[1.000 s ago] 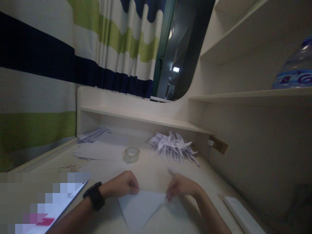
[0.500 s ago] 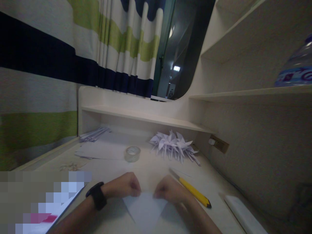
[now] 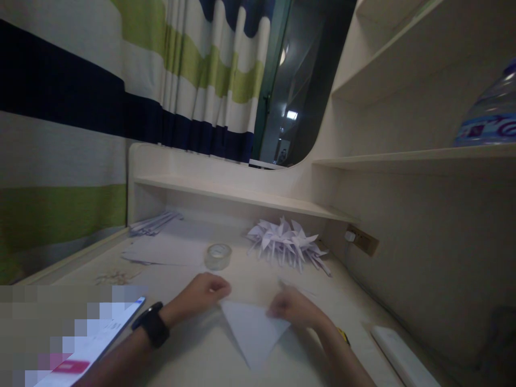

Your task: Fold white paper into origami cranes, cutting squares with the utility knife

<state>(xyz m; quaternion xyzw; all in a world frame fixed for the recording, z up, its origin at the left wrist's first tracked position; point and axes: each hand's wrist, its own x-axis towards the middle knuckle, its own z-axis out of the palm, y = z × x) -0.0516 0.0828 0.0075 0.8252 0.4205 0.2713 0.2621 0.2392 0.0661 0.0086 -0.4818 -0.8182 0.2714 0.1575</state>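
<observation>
Head view: pinwheels (image 3: 281, 233) look done, paper triangle (image 3: 255, 329) folded, sheets (image 3: 171, 247) remain; my left hand (image 3: 201, 291) and right hand (image 3: 297, 308) sit apart, grips unclear.

A striped curtain (image 3: 213, 107) hangs left of a dark window (image 3: 298, 80), with a labelled bottle (image 3: 489, 118) on a shelf (image 3: 415, 159) to the window's right and, lower on that side, a wall socket (image 3: 367, 243) apparently holding a white plug (image 3: 350, 236).
</observation>
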